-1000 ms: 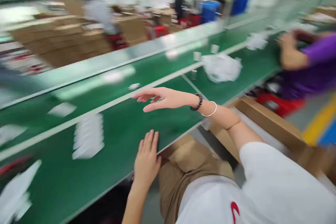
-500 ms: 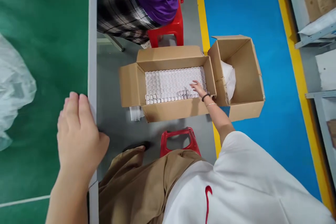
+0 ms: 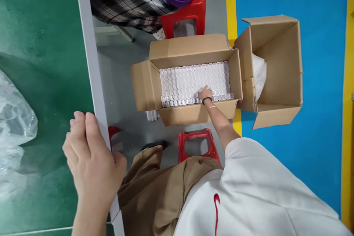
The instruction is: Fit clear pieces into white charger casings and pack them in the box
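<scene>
My right hand (image 3: 206, 92) reaches down into an open cardboard box (image 3: 190, 114), its fingers curled over the near rows of small clear plastic containers (image 3: 193, 77). It appears closed on a few of them, though the fingertips are partly hidden. The containers stand packed in tight rows, and some near the front show dark markings. On the left, my left hand (image 3: 92, 155) rests on the green table (image 3: 52, 81) at its pale edge. Its fingers are stretched out, the thumb lies over the rim, and it holds nothing.
A second open cardboard box (image 3: 279, 66) with a white bag (image 3: 259, 75) inside adjoins the first. A red stool (image 3: 196, 143) stands before me. Another person in plaid (image 3: 121, 0) sits on a red stool (image 3: 182, 14) beyond. Clear plastic sheeting (image 3: 16, 118) lies on the table.
My right hand has moved left and toward me within the box, from spread fingers to curled ones over the containers. My left hand stays at the table edge as the view shifts.
</scene>
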Available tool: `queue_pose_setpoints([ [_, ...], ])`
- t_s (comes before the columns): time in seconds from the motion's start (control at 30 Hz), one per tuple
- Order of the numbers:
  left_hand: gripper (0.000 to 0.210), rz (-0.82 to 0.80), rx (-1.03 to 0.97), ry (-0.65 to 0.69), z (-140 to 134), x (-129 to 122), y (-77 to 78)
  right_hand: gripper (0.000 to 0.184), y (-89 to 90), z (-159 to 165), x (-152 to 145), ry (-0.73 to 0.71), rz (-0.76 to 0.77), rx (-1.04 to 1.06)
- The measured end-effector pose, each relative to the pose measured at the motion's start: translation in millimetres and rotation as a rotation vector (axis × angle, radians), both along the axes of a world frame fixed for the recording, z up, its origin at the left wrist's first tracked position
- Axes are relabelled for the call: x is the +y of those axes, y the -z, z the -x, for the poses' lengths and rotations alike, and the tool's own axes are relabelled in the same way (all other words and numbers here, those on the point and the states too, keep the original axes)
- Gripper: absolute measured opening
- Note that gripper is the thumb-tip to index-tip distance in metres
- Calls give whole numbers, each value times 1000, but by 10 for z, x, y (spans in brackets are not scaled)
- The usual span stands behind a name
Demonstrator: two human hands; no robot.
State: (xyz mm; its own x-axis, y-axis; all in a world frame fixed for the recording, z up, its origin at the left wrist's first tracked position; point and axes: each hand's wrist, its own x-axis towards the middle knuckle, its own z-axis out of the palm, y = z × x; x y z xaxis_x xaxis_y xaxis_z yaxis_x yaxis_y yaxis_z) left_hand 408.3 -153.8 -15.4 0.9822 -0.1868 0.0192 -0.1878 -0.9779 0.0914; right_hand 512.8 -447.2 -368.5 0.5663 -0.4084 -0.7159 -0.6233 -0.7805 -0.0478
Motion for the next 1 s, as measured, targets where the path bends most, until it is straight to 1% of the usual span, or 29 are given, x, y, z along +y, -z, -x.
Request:
queue_pose_setpoints([
  [0.1,98,8,13,-21,7,-24,-14,44,90,33,-54,19,32,3],
  [0.27,100,9,42,-36,26,-71,-45,37,181,-28,-71,14,-7,32],
  [0.37,99,47,31,-40,29,-87,-46,36,199,-71,-124,-1,-34,62],
  [0.47,98,81,9,-47,33,-94,-37,36,197,-76,-196,-34,-25,75],
  [0.57,99,95,-4,-48,44,-93,-23,36,172,-106,-142,-78,5,64],
  [0.6,99,98,-2,-50,48,-91,-18,36,162,-134,-64,-96,8,51],
  [0.67,97,97,5,-57,55,-90,-12,36,146,-208,201,-139,-12,15],
  [0.77,93,89,12,-54,62,-92,-7,36,133,-308,785,-193,-96,-25],
  [0.87,90,84,-30,-51,66,-98,0,34,115,-322,1300,-189,-156,-12],
  [0.93,90,69,-58,-54,67,-104,8,34,87,-297,1467,-161,-173,13],
  [1.0,89,53,-62,-55,67,-109,15,35,43,-277,1489,-135,-201,32],
])
